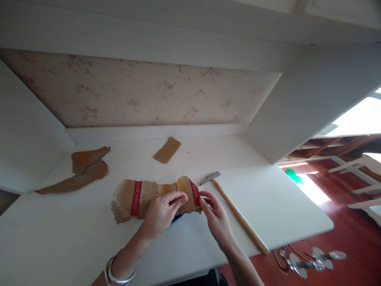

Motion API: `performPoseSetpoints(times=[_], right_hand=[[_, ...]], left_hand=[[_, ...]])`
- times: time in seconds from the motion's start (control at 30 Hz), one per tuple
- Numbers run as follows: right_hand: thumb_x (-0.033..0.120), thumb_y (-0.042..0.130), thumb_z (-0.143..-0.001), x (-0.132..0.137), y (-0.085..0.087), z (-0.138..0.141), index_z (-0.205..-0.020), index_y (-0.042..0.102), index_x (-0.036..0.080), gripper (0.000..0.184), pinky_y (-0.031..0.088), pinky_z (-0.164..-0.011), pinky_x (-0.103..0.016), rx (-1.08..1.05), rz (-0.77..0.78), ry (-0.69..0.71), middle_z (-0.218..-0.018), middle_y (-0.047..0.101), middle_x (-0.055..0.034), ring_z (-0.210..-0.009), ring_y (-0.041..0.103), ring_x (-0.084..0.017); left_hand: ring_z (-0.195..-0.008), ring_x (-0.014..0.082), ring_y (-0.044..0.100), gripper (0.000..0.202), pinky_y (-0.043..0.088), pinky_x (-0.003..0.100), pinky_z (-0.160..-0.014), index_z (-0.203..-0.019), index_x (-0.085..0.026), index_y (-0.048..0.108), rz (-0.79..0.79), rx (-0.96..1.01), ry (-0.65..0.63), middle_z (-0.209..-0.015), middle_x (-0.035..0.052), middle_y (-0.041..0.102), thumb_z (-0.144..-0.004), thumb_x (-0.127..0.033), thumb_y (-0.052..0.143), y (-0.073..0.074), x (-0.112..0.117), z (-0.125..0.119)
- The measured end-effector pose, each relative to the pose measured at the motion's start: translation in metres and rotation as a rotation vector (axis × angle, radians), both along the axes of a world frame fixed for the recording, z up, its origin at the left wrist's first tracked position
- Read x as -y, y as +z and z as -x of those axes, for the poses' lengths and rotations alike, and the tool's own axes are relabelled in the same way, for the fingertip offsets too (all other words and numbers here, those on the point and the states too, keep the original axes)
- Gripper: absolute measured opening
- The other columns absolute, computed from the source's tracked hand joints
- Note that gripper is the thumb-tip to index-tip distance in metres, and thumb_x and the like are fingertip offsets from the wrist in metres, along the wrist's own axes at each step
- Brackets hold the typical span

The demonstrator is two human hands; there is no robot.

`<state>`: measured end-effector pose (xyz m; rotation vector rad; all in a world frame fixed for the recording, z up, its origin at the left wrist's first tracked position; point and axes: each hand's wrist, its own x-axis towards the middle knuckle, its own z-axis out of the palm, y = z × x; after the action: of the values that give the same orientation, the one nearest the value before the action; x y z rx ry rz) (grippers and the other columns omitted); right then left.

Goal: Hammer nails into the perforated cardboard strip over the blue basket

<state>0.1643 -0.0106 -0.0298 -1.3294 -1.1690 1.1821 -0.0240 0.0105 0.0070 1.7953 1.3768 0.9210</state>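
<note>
In front of me lies a torn brown cardboard piece (149,192) with red printed bands, an orange patch and many small punched holes. My left hand (162,208) is over its middle, thumb and forefinger pinched together near the holes; whatever is between them is too small to make out. At the right end, my right hand (217,216) grips the cardboard's edge between thumb and fingers. Something dark blue (176,218) shows partly from under the cardboard. Just right of my right hand, a hammer (238,214) with a wooden handle rests on the white tabletop (74,238).
Torn cardboard scraps (89,171) lie at the left. A small brown perforated piece (167,150) lies toward the back panel. White side panels and an overhead shelf enclose the table. Beyond its right edge are a reddish floor, a green object (293,176) and a lamp-like fixture (306,260).
</note>
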Motion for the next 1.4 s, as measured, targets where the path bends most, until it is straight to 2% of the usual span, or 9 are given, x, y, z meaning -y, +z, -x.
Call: performPoseSetpoints(times=[0.23,0.43,0.67,0.9,1.17,1.4], right_hand=[[0.047,0.061,-0.089,0.001,-0.001,0.0,-0.106,0.063,0.024,0.028,0.053,-0.075,-0.032,-0.05,0.021,0.007,-0.094,0.072,-0.0043,-0.086,0.066,-0.022],[0.048,0.061,-0.089,-0.001,-0.004,0.003,-0.108,0.063,0.024,0.03,0.053,-0.072,-0.031,-0.122,0.008,0.036,-0.094,0.073,-0.0034,-0.081,0.065,-0.02],[0.05,0.062,-0.088,-0.004,-0.002,0.003,-0.109,0.062,0.023,0.034,0.052,-0.067,-0.031,-0.16,0.023,0.056,-0.079,0.073,-0.0017,-0.071,0.065,-0.019],[0.05,0.063,-0.088,-0.006,0.0,0.003,-0.109,0.063,0.023,0.035,0.052,-0.06,-0.03,-0.15,0.019,0.049,-0.077,0.073,-0.001,-0.06,0.062,-0.017],[0.05,0.064,-0.087,-0.012,0.007,0.004,-0.107,0.066,0.022,0.035,0.052,-0.062,-0.03,-0.147,0.005,0.017,-0.076,0.073,-0.0011,-0.061,0.065,-0.018],[0.051,0.067,-0.083,-0.018,0.004,0.006,-0.104,0.068,0.018,0.039,0.051,-0.06,-0.03,-0.153,0.022,-0.018,-0.07,0.072,-0.001,-0.059,0.064,-0.018]], left_hand=[[-0.085,0.0171,0.073,0.019,0.055,0.024,-0.082,-0.095,-0.027,0.075,-0.003,-0.004,-0.009,-0.094,-0.0031,0.078,-0.091,-0.039,0.061,-0.003,0.0,0.0],[-0.086,0.0181,0.073,0.023,0.057,0.024,-0.077,-0.096,-0.025,0.074,0.044,0.062,0.064,-0.094,-0.0015,0.078,-0.091,-0.042,0.06,-0.002,-0.001,0.004],[-0.085,0.0182,0.073,0.02,0.056,0.025,-0.081,-0.095,-0.025,0.074,-0.042,-0.03,0.031,-0.093,-0.0003,0.078,-0.092,-0.038,0.059,-0.001,0.002,0.004],[-0.086,0.0167,0.072,0.018,0.055,0.024,-0.08,-0.096,-0.025,0.073,-0.088,-0.051,0.016,-0.094,-0.0009,0.078,-0.093,-0.035,0.058,-0.005,0.002,0.004],[-0.084,0.0157,0.072,0.018,0.054,0.022,-0.078,-0.093,-0.026,0.072,-0.071,-0.039,0.037,-0.092,-0.0025,0.077,-0.093,-0.035,0.057,0.0,0.003,0.003],[-0.084,0.0156,0.073,0.016,0.054,0.021,-0.079,-0.094,-0.024,0.072,-0.09,-0.03,0.064,-0.092,-0.0021,0.078,-0.093,-0.033,0.059,-0.004,0.001,0.003]])
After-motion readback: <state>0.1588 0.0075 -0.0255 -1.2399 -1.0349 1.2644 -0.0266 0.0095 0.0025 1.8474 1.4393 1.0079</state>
